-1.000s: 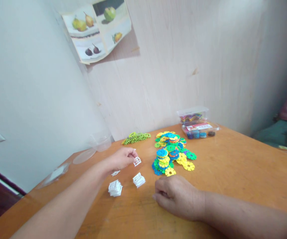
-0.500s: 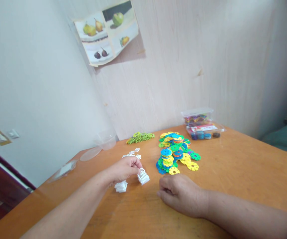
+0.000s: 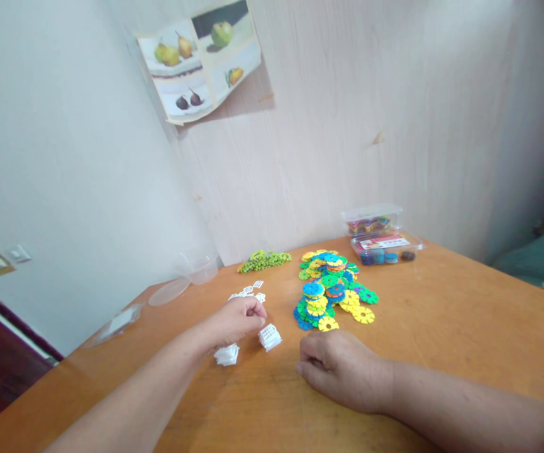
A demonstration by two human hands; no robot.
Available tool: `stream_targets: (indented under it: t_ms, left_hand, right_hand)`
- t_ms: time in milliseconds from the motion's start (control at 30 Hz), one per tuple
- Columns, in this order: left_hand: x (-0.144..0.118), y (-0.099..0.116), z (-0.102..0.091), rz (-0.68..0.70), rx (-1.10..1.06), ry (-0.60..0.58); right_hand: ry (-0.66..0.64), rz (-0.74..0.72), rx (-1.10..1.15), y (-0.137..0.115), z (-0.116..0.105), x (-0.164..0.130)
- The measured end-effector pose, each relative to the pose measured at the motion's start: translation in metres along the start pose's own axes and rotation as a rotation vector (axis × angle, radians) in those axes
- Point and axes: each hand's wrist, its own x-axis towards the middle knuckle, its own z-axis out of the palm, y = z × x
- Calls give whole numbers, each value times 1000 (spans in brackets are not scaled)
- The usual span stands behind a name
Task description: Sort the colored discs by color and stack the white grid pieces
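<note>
Here, the left hand [image 3: 236, 319] sits at centre frame with fingertips pinched together just above and to the left of a small stack of white plastic pieces [image 3: 270, 336]; whether a piece is actually caught in that grip cannot be told, as the fingers hide it. A second white stack [image 3: 227, 354] lies partly under the same hand, lower left. The right hand [image 3: 342, 369] rests on the desk [image 3: 441, 327] in a loose fist, lower centre, grasping nothing visible. Loose white pieces [image 3: 248, 291] remain scattered just above the left hand. Judgement: two stacks built, several singles left to gather. Further up the frame: a heap of coloured discs [image 3: 331, 289], a green cluster [image 3: 265, 260], clear boxes [image 3: 378, 238], an empty clear tub [image 3: 200, 264].
</note>
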Motion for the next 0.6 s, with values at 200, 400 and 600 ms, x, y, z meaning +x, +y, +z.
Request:
stream_targets:
  t_ms: [200, 400, 600]
  left_hand:
    - [18, -23, -19, -57, 167, 149]
    - [39, -39, -30, 18, 499, 166]
    - [49, -46, -33, -15, 659, 49]
  right_hand:
    - [-21, 16, 23, -2, -1, 0]
    - [-15, 4, 20, -1, -2, 0]
    - [-22, 7, 30, -1, -1, 1]
